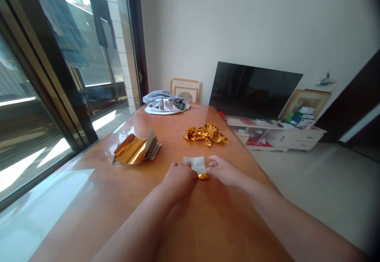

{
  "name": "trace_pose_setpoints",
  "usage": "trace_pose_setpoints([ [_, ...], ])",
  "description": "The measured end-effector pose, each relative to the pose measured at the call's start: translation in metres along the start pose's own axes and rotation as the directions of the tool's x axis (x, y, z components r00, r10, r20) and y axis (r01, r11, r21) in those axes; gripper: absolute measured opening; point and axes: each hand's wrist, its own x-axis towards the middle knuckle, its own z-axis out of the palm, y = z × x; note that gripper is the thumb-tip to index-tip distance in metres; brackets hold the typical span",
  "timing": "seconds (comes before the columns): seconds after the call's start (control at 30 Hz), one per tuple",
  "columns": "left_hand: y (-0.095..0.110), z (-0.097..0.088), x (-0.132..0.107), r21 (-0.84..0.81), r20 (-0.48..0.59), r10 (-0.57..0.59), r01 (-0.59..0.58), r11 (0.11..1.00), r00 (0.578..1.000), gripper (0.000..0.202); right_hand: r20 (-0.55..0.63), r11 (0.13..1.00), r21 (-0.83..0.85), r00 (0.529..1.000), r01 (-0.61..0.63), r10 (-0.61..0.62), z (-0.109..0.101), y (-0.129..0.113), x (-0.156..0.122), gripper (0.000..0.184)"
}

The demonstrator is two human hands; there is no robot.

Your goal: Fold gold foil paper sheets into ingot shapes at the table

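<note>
1. A folded square of gold-backed paper point(196, 165) is held on the wooden table point(80, 210) between both hands, with a gold corner exposed.
2. Its left side is clamped by the left hand point(178, 181), and its right edge is pinched by the right hand point(222, 171).
3. A crumpled gold foil heap point(206, 134) is seen ahead, and a curled stack of foil sheets point(136, 148) is seen further left.

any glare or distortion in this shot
In the head view, sunlight through the glass door glares on the wooden table, the wide lens bends the door frame and table edges, the corners darken, and the left hand and right hand look slightly soft.
</note>
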Motion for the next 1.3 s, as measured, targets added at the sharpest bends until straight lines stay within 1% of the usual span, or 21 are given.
trace_pose_setpoints([
  [0.07, -0.001, 0.001, 0.001, -0.017, 0.003, -0.007, 0.007, 1.000, 1.000, 0.031, 0.017, 0.997, 0.033, 0.997, -0.077, 0.076, -0.005, -0.008, 0.004, 0.042],
  [0.17, -0.002, 0.002, 0.002, -0.031, 0.003, -0.015, 0.015, 0.999, 1.000, 0.032, 0.018, 0.990, 0.054, 0.991, -0.133, 0.133, -0.007, -0.016, 0.013, 0.032],
  [0.3, -0.003, 0.002, 0.003, -0.041, -0.009, -0.027, 0.027, 0.999, 1.000, 0.034, 0.047, 0.985, 0.044, 0.985, -0.169, 0.167, 0.001, -0.019, 0.027, 0.014],
  [0.4, -0.004, 0.003, 0.004, -0.067, -0.007, -0.031, 0.030, 0.997, 1.000, 0.033, 0.072, 0.984, 0.035, 0.982, -0.176, 0.173, 0.006, -0.019, 0.033, 0.013],
  [0.53, -0.005, 0.004, 0.005, -0.103, 0.001, -0.050, 0.050, 0.993, 0.999, 0.033, 0.102, 0.983, 0.051, 0.980, -0.176, 0.170, 0.005, -0.021, 0.031, 0.012],
  [0.67, -0.004, 0.005, 0.005, -0.140, -0.008, -0.057, 0.056, 0.989, 0.998, 0.032, 0.132, 0.977, 0.059, 0.972, -0.204, 0.195, 0.000, -0.025, 0.023, 0.008],
  [0.83, -0.004, 0.009, 0.007, -0.178, -0.024, -0.074, 0.068, 0.982, 0.997, 0.030, 0.195, 0.967, 0.096, 0.957, -0.236, 0.214, 0.002, -0.025, 0.013, 0.022],
  [0.9, -0.004, 0.010, 0.007, -0.187, -0.033, -0.075, 0.068, 0.980, 0.997, 0.029, 0.198, 0.956, 0.129, 0.951, -0.264, 0.236, 0.004, -0.023, 0.010, 0.025],
  [1.03, 0.000, 0.011, 0.009, -0.213, -0.059, -0.078, 0.064, 0.975, 0.995, 0.030, 0.176, 0.902, 0.261, 0.936, -0.344, 0.306, 0.010, -0.023, -0.003, 0.026],
  [1.13, 0.004, 0.012, 0.009, -0.181, -0.064, -0.077, 0.064, 0.981, 0.995, 0.034, 0.207, 0.844, 0.374, 0.922, -0.384, 0.327, 0.017, -0.026, -0.023, 0.025],
  [1.2, 0.007, 0.013, 0.008, -0.139, -0.059, -0.076, 0.067, 0.988, 0.995, 0.034, 0.250, 0.815, 0.415, 0.912, -0.404, 0.324, 0.021, -0.028, -0.038, 0.020],
  [1.23, 0.008, 0.013, 0.008, -0.118, -0.057, -0.074, 0.067, 0.991, 0.996, 0.032, 0.292, 0.799, 0.430, 0.902, -0.420, 0.317, 0.022, -0.029, -0.045, 0.018],
  [1.27, 0.009, 0.013, 0.007, -0.101, -0.057, -0.070, 0.064, 0.993, 0.996, 0.029, 0.372, 0.774, 0.440, 0.877, -0.456, 0.305, 0.021, -0.029, -0.052, 0.017],
  [1.3, 0.009, 0.013, 0.006, -0.089, -0.057, -0.066, 0.060, 0.994, 0.996, 0.028, 0.440, 0.769, 0.422, 0.850, -0.480, 0.289, 0.019, -0.029, -0.058, 0.016],
])
